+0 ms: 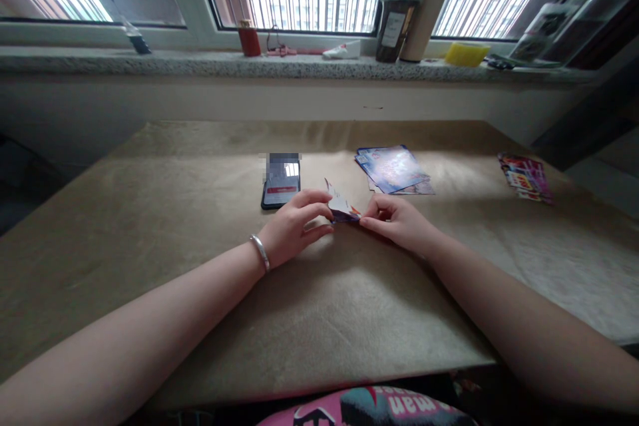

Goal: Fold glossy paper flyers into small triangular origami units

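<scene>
We are holding a small printed paper (342, 204) over the middle of the desk (324, 306). Our right hand (398, 219) is pinching its right corner in a narrow grip of thumb and finger. Our left hand (294, 227) is curving around its left end, though we cannot tell whether that grip is holding it. A phone (282, 181) is lying just beyond our left hand, overlapping blue cards (392, 168) are lying beyond our right, and reddish cards (526, 178) are resting well apart, far right.
</scene>
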Demonstrator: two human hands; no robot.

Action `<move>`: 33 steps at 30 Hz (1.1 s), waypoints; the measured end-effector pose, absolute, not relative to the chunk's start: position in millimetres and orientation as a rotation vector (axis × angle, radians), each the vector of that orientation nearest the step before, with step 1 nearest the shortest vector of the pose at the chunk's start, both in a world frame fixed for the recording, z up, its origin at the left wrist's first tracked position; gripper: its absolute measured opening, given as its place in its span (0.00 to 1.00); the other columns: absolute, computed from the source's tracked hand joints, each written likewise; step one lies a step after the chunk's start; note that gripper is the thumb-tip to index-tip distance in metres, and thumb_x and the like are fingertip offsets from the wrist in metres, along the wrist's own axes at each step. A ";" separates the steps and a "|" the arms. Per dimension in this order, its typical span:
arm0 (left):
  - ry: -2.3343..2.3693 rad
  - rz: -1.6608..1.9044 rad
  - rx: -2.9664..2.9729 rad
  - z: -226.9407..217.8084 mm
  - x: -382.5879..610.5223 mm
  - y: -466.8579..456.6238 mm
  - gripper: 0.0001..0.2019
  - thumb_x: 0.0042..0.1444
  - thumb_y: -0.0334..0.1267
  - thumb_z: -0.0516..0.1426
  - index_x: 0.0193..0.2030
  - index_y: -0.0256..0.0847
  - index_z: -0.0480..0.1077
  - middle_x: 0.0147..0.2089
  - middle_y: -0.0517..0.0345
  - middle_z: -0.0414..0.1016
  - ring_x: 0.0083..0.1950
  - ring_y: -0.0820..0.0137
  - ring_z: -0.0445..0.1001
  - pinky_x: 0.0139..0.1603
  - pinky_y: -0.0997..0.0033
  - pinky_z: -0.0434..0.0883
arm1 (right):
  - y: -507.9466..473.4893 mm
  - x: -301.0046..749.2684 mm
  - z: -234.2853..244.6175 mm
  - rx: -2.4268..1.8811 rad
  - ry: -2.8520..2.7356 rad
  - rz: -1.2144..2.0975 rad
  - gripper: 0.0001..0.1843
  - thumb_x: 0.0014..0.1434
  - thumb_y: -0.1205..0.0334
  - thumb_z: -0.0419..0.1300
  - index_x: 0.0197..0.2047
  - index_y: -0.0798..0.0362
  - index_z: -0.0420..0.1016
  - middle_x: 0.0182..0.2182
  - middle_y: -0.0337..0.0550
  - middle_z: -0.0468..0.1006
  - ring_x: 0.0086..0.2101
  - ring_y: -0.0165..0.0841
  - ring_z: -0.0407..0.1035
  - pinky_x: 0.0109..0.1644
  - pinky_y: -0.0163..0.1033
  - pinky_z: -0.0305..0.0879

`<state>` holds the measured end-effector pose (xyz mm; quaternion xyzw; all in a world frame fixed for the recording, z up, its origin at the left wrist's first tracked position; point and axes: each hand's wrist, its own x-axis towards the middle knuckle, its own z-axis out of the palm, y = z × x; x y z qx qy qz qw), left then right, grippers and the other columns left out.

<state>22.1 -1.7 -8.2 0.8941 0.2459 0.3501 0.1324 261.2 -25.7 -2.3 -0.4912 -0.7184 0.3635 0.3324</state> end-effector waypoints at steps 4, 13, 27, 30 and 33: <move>0.718 1.087 2.580 -12.9 21.9 1.5 0.01 0.56 0.32 0.58 0.36 0.40 0.70 0.46 0.53 0.66 0.47 0.70 0.70 0.50 0.64 0.73 | -27.5 256.5 -4.7 -1.297 -1.911 0.926 0.13 0.52 0.53 0.60 0.25 0.53 0.66 0.22 0.35 0.66 0.23 0.26 0.58 0.25 0.32 0.53; 0.751 1.049 2.640 -11.9 23.0 0.2 0.03 0.58 0.33 0.56 0.35 0.39 0.71 0.38 0.55 0.68 0.40 0.71 0.71 0.41 0.69 0.73 | -26.2 255.6 -6.2 -1.353 -1.833 0.910 0.14 0.52 0.51 0.60 0.25 0.53 0.66 0.21 0.35 0.66 0.22 0.26 0.57 0.25 0.33 0.53; 0.710 0.763 3.102 -5.5 17.6 3.4 0.04 0.55 0.32 0.53 0.32 0.39 0.69 0.39 0.54 0.71 0.38 0.70 0.67 0.40 0.69 0.70 | -9.7 281.7 -13.5 -1.562 -1.679 0.660 0.12 0.53 0.54 0.57 0.25 0.51 0.63 0.20 0.36 0.68 0.22 0.28 0.62 0.26 0.36 0.57; 0.674 0.752 3.140 -7.2 15.3 6.1 0.04 0.55 0.31 0.53 0.31 0.39 0.68 0.39 0.54 0.71 0.37 0.70 0.68 0.39 0.70 0.70 | -4.7 289.2 -18.3 -1.618 -1.701 0.608 0.11 0.53 0.53 0.57 0.26 0.51 0.64 0.21 0.38 0.70 0.22 0.30 0.64 0.26 0.36 0.58; 0.657 0.719 3.172 -7.6 12.1 8.6 0.05 0.54 0.31 0.53 0.29 0.39 0.68 0.39 0.54 0.72 0.37 0.70 0.67 0.39 0.71 0.69 | -2.0 295.5 -20.5 -1.684 -1.698 0.607 0.11 0.52 0.53 0.57 0.26 0.51 0.65 0.22 0.39 0.71 0.23 0.31 0.65 0.26 0.37 0.59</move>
